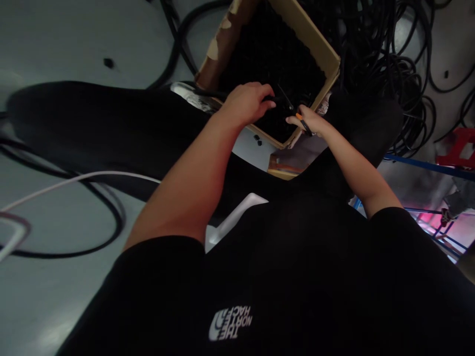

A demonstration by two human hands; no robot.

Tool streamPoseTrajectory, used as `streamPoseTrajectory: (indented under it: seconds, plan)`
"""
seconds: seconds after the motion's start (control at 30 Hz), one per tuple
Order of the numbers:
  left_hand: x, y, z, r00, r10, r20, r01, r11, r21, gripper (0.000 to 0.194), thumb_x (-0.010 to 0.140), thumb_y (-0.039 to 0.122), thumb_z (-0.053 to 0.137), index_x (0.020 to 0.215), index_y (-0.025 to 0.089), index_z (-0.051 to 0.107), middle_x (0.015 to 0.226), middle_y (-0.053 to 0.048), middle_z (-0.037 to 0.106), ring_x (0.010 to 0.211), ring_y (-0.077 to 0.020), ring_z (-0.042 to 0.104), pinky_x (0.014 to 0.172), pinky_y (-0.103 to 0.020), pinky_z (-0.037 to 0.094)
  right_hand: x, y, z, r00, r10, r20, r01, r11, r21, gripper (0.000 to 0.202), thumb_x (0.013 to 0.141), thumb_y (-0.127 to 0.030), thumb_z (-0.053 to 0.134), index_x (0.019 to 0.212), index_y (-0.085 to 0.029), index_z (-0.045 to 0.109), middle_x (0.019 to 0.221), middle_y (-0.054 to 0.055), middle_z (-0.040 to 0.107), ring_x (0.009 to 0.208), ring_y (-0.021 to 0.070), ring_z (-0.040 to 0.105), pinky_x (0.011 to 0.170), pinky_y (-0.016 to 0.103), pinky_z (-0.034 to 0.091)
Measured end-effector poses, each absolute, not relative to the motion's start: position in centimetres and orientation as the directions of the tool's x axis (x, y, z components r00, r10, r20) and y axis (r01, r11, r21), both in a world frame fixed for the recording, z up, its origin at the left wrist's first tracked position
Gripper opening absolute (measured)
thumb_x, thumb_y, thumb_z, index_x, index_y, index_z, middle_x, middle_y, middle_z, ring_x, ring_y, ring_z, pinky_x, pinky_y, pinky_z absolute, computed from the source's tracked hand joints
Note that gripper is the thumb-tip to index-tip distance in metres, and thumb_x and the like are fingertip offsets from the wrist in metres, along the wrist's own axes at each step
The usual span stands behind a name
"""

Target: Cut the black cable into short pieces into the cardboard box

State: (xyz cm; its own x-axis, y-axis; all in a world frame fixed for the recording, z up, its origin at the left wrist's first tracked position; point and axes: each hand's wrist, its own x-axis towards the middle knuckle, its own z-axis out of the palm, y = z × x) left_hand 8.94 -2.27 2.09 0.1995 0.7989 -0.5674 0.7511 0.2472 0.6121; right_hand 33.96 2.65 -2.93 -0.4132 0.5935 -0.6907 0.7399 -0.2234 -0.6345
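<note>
In head view, L hand (247, 103) is gripping black cable (211, 93), R hand (314, 121) has scissors (299, 116); hands are apart, over box (319, 42). Scissors lie btwn them, nearer R, long axis slanted, tips fwd and L, near cable end. Blade contact w/ cable I cannot tell.

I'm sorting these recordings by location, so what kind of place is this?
Probably a workshop or factory floor: heaps of black hose or cable, a cardboard box of black pieces, and blue metal framing.
</note>
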Motion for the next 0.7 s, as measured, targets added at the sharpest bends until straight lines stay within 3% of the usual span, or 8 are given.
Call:
streamPoseTrajectory:
  seconds: [0.13,0.27,0.37,0.47,0.53,0.7]
  plan:
    - [8.9,-2.5,2.4,0.150,0.806,-0.572,0.775,0.264,0.575,0.076,0.113,0.067,0.047,0.176,0.027,0.063,0.178,-0.005,0.066,0.164,-0.0401,0.052,0.138,-0.059,0.037,33.9,2.8,-3.0,-0.378,0.625,-0.683,0.787,-0.172,-0.592,0.059,0.104,-0.057,0.093,0.090,-0.028,0.043,0.077,-0.005,0.044,0.072,0.0147,0.048,0.064,0.030,0.043]
    - [8.4,-2.3,2.2,0.064,0.811,-0.581,0.775,0.326,0.541,0.092,0.114,0.086,0.037,0.179,0.024,0.055,0.181,-0.006,0.063,0.162,-0.0408,0.051,0.139,-0.061,0.035,33.9,2.7,-3.0,-0.329,0.664,-0.672,0.783,-0.207,-0.587,0.059,0.106,-0.055,0.091,0.089,-0.029,0.041,0.074,-0.005,0.040,0.067,0.0148,0.049,0.058,0.030,0.040]
    - [8.2,-1.8,1.4,0.072,0.806,-0.588,0.771,0.329,0.546,0.111,0.106,0.102,0.028,0.184,0.025,0.049,0.166,-0.001,0.075,0.167,-0.0377,0.043,0.144,-0.060,0.028,33.9,2.2,-2.8,-0.322,0.603,-0.730,0.762,-0.292,-0.577,0.054,0.108,-0.054,0.090,0.093,-0.029,0.044,0.074,-0.005,0.049,0.065,0.0160,0.055,0.055,0.029,0.041]
    - [8.4,-1.4,0.5,0.084,0.800,-0.594,0.783,0.315,0.536,0.121,0.101,0.106,0.022,0.184,0.023,0.050,0.152,-0.001,0.082,0.166,-0.0366,0.044,0.142,-0.057,0.030,33.6,1.6,-2.6,-0.390,0.530,-0.753,0.715,-0.341,-0.610,0.051,0.108,-0.052,0.092,0.099,-0.028,0.047,0.081,-0.002,0.061,0.072,0.0166,0.063,0.061,0.028,0.049]
    - [8.7,-1.4,-0.1,0.108,0.807,-0.580,0.792,0.282,0.541,0.114,0.107,0.100,0.022,0.178,0.019,0.058,0.156,-0.004,0.081,0.162,-0.0358,0.049,0.138,-0.054,0.036,33.2,1.4,-2.7,-0.425,0.537,-0.729,0.709,-0.302,-0.637,0.053,0.106,-0.051,0.094,0.100,-0.027,0.048,0.085,-0.002,0.063,0.076,0.0158,0.063,0.067,0.028,0.051]
    - [9.7,-1.6,-0.9,0.189,0.805,-0.562,0.810,0.195,0.553,0.072,0.125,0.063,0.034,0.162,0.014,0.071,0.158,-0.009,0.079,0.148,-0.0296,0.061,0.129,-0.048,0.046,32.4,1.7,-3.9,-0.441,0.614,-0.655,0.719,-0.196,-0.667,0.053,0.104,-0.057,0.094,0.101,-0.027,0.050,0.086,-0.003,0.059,0.086,0.0186,0.060,0.078,0.033,0.056]
